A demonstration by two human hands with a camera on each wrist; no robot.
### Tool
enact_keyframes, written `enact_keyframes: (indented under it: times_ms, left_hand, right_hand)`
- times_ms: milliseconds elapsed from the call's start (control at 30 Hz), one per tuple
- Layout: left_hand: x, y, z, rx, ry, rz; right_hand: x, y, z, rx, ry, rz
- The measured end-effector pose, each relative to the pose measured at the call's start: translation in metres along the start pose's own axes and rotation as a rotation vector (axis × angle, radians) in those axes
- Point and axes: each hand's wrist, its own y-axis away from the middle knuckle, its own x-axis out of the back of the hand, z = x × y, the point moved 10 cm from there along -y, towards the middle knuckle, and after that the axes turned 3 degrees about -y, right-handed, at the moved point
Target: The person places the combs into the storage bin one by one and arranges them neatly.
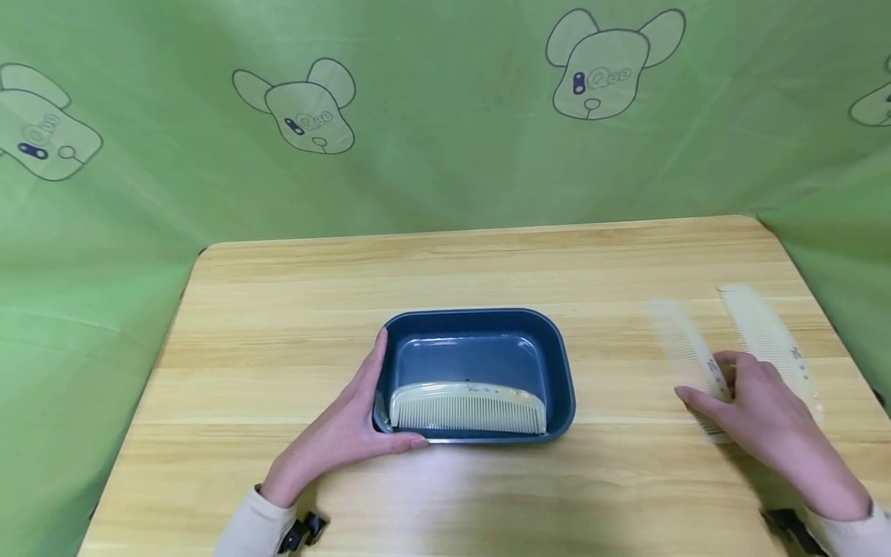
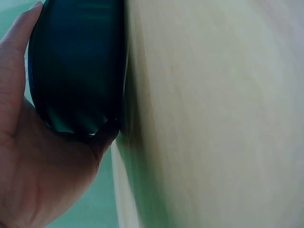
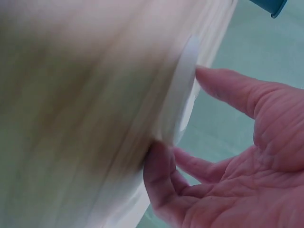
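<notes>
A dark blue tray (image 1: pixel 480 314) stands on the table, with a pale green comb (image 1: pixel 468 408) lying along its front inner side. My left hand (image 1: pixel 348 422) grips the tray's left end, its thumb along the front wall; the left wrist view shows this hand (image 2: pixel 42 156) around the tray's end (image 2: pixel 78 71). At the right, my right hand (image 1: pixel 766 402) pinches a pale comb (image 1: pixel 685 340), blurred in the head view. Thumb and curled fingers meet opposite edges of that comb (image 3: pixel 180 90) in the right wrist view. Another pale comb (image 1: pixel 769 329) lies just right of it, partly behind the hand.
A light wood table (image 1: pixel 292 309) bears everything. Green cloth (image 1: pixel 445 116) with printed animal heads hangs behind and beside it. Dark straps (image 1: pixel 302 532) sit at both wrists. In the right wrist view, a corner of the blue tray (image 3: pixel 270 5) shows at the top.
</notes>
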Motion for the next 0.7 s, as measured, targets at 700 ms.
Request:
enact_keyframes:
  times_ms: [700]
  left_hand:
    - [-0.001, -0.002, 0.003, -0.033, -0.002, 0.018]
  right_hand:
    - [0.000, 0.006, -0.014, 0.081, -0.212, 0.033]
